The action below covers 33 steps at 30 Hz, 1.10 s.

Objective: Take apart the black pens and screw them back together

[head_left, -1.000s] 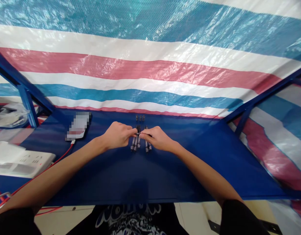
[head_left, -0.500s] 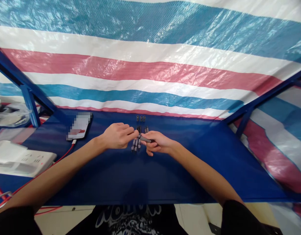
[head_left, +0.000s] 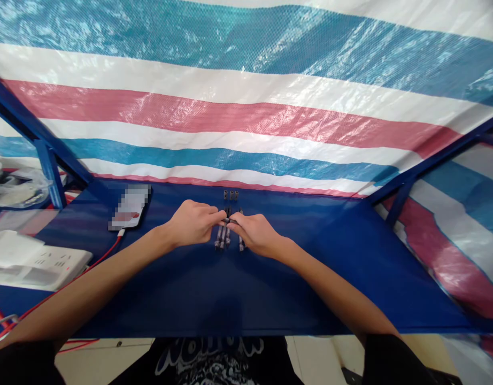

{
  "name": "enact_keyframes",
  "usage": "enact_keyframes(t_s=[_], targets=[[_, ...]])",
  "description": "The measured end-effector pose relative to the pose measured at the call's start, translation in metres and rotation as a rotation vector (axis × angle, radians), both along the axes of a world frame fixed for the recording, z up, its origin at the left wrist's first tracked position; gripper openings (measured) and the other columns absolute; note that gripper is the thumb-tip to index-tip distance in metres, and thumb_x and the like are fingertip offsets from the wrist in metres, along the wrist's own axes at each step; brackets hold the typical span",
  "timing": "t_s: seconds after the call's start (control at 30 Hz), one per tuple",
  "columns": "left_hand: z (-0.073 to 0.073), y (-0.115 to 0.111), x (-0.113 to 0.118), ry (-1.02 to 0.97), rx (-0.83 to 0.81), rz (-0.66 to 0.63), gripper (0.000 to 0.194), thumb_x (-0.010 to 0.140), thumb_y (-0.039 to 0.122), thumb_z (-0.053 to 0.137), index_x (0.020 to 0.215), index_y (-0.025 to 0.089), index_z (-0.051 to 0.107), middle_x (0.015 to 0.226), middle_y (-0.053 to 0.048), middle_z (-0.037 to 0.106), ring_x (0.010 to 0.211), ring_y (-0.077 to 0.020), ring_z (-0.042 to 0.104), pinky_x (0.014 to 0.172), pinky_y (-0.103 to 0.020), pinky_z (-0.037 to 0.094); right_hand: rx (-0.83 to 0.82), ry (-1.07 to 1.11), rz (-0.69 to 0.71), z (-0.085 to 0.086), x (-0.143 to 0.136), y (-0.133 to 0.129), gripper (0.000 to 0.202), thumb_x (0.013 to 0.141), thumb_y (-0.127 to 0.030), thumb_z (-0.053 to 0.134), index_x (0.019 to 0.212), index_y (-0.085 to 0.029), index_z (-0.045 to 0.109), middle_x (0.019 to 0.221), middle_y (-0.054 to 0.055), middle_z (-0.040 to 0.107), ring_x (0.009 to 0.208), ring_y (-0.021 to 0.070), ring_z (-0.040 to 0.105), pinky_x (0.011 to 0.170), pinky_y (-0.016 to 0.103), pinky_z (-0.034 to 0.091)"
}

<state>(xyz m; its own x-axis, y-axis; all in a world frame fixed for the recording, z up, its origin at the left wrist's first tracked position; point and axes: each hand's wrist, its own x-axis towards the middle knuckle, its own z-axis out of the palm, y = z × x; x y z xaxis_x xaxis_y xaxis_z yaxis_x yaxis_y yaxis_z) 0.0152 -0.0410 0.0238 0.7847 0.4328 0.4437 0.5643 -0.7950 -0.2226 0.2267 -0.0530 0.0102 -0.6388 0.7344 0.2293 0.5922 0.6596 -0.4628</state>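
My left hand (head_left: 193, 222) is closed, its thumb and forefinger pinching one end of a slim, dark, pen-like piece (head_left: 229, 220). From the other side, my right hand (head_left: 257, 231) pinches the same piece, so the fingertips of both hands nearly meet. Most of it is hidden by the fingers. Beneath and between the hands, several slim dark pen-like sticks (head_left: 223, 238) with pale patterned parts lie side by side on the blue table. Another such stick (head_left: 241, 243) lies partly under my right hand. Beyond them stand three short dark hollow cylinders (head_left: 231, 195) in a row.
A phone (head_left: 131, 207) on a red charging cable (head_left: 110, 248) lies at the left. A white power strip (head_left: 49, 264) is nearer, beside plastic bags (head_left: 20, 187). Blue frame bars rise on both sides, and a striped tarpaulin (head_left: 246, 117) hangs behind the blue table (head_left: 310, 289).
My right hand has turned over and closed in toward the left fingertips. The grey barrel that showed in it is now mostly covered. My left hand stays nearly in place.
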Motion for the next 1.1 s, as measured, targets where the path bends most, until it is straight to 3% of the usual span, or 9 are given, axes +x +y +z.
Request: enact_keyframes(t_s=[0.13,0.23,0.33,0.43,0.6,0.67,0.73,0.9,1.1], targets=[[0.005,-0.002,0.0,0.02,0.146,-0.057,0.018,0.083,0.015,0.041,0.076,0.019,0.057,0.057,0.003,0.054,0.049,-0.0103,0.049,0.046,-0.025,0.03,-0.598,0.293,0.118,0.014,0.005,0.001,0.032,0.098,-0.042,0.038,0.077,-0.018,0.047,0.058,-0.006,0.04,0.049,0.0079,0.038,0.051,0.021,0.031],[0.01,-0.005,-0.002,0.074,0.24,-0.083,0.017,0.081,0.013,0.042,0.081,0.019,0.057,0.058,0.004,0.054,0.05,-0.0106,0.048,0.048,-0.025,0.033,-1.155,0.482,0.299,0.008,0.008,0.004,0.035,0.096,-0.049,0.038,0.076,-0.021,0.04,0.05,-0.011,0.022,0.04,0.0062,0.019,0.041,0.019,0.024],[0.011,-0.006,-0.005,0.107,0.288,-0.138,0.019,0.08,0.011,0.042,0.086,0.018,0.058,0.059,0.003,0.055,0.051,-0.0114,0.047,0.05,-0.026,0.034,-1.437,0.523,0.408,-0.001,0.007,0.007,0.035,0.096,-0.051,0.034,0.077,-0.022,0.037,0.047,-0.013,0.015,0.038,0.0065,0.01,0.037,0.019,0.019],[0.006,-0.003,-0.006,0.124,0.169,-0.1,0.017,0.083,0.013,0.041,0.084,0.018,0.058,0.061,0.002,0.057,0.052,-0.0122,0.05,0.049,-0.026,0.033,-1.278,0.497,0.304,-0.002,0.005,0.007,0.037,0.097,-0.051,0.034,0.077,-0.021,0.043,0.048,-0.012,0.019,0.039,0.0067,0.017,0.04,0.02,0.026],[-0.001,0.002,0.001,0.112,-0.189,0.162,0.021,0.091,0.024,0.041,0.077,0.018,0.056,0.063,0.001,0.063,0.053,-0.013,0.056,0.047,-0.025,0.027,-0.252,0.215,-0.081,0.002,-0.001,0.001,0.027,0.097,-0.034,0.043,0.084,-0.016,0.057,0.073,0.001,0.055,0.065,0.0113,0.051,0.062,0.024,0.038],[0.001,0.001,0.004,0.095,-0.262,0.223,0.023,0.092,0.026,0.041,0.076,0.018,0.056,0.065,0.001,0.065,0.054,-0.0133,0.058,0.047,-0.025,0.027,0.05,0.069,-0.104,-0.002,-0.003,0.0,0.022,0.097,-0.031,0.043,0.092,-0.015,0.058,0.087,0.006,0.062,0.074,0.0141,0.055,0.065,0.025,0.038],[0.002,0.0,0.005,0.09,-0.286,0.214,0.022,0.091,0.026,0.041,0.077,0.019,0.056,0.066,0.0,0.066,0.055,-0.0135,0.059,0.048,-0.024,0.028,0.226,-0.049,-0.085,-0.009,-0.004,0.0,0.027,0.099,-0.033,0.038,0.095,-0.014,0.058,0.089,0.009,0.063,0.074,0.0152,0.056,0.064,0.025,0.036],[0.0,0.003,-0.001,0.069,-0.152,0.111,0.02,0.088,0.023,0.043,0.076,0.018,0.058,0.062,0.0,0.064,0.053,-0.0124,0.056,0.047,-0.024,0.027,0.305,-0.176,-0.061,-0.019,-0.005,0.002,0.04,0.103,-0.038,0.025,0.092,-0.015,0.056,0.075,0.008,0.064,0.061,0.0141,0.053,0.056,0.026,0.028],[-0.007,0.009,-0.009,0.078,0.02,0.003,0.022,0.088,0.023,0.042,0.077,0.018,0.061,0.06,0.0,0.059,0.052,-0.011,0.05,0.047,-0.024,0.026,-0.071,-0.088,-0.026,-0.004,-0.003,-0.001,0.026,0.1,-0.037,0.035,0.088,-0.018,0.049,0.062,-0.001,0.052,0.052,0.011,0.042,0.053,0.025,0.022]])
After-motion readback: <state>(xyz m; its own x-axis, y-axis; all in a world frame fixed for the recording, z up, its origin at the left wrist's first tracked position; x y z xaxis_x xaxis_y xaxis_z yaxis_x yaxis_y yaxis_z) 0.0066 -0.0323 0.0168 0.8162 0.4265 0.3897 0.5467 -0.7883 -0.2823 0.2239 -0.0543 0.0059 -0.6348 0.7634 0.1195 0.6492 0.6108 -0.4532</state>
